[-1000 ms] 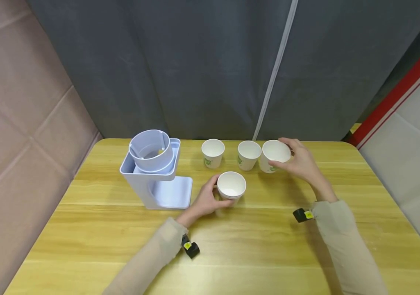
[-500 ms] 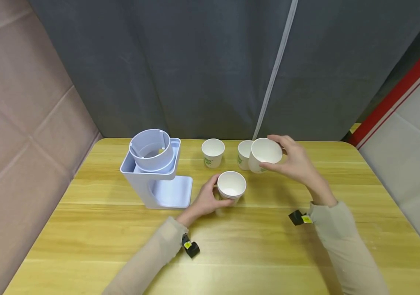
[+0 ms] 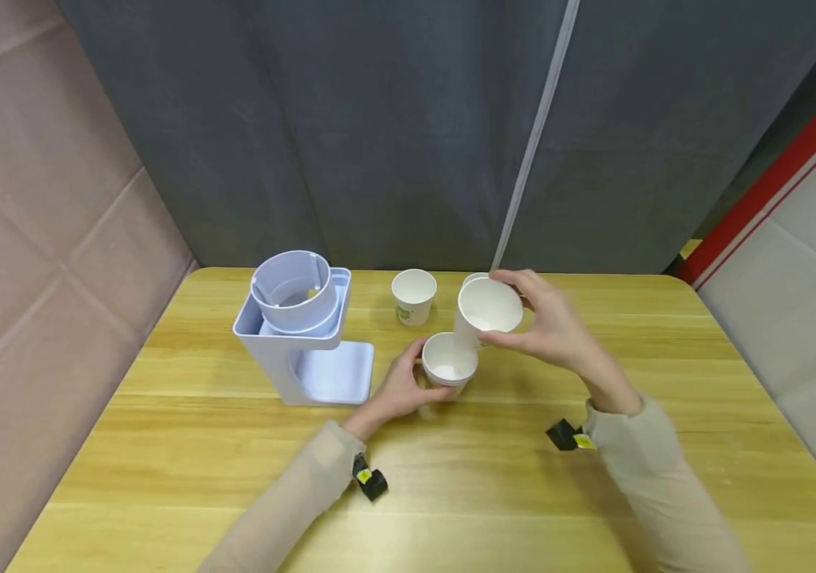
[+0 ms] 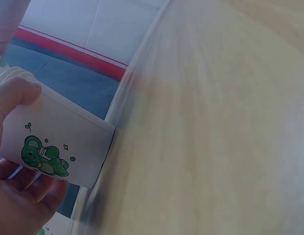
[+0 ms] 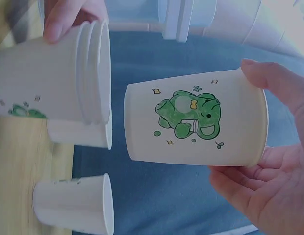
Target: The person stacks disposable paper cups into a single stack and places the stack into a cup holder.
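Paper cups, dispenser stand, wooden table (image 3: 164,446); two hands at work.

We list, left to right: white dispenser stand (image 3: 300,334), upright; left hand (image 3: 396,391) curled round the nested cup stack (image 3: 449,362), likely steadying it on the table; lone cup (image 3: 413,297) behind; right hand (image 3: 558,326) gripping a raised cup (image 3: 485,314) just above the stack's rim; a further cup (image 3: 474,278) mostly hidden behind it; left wrist view blurred.

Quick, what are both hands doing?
Left hand: holds the cup stack on the table.
Right hand: holds a lifted paper cup.
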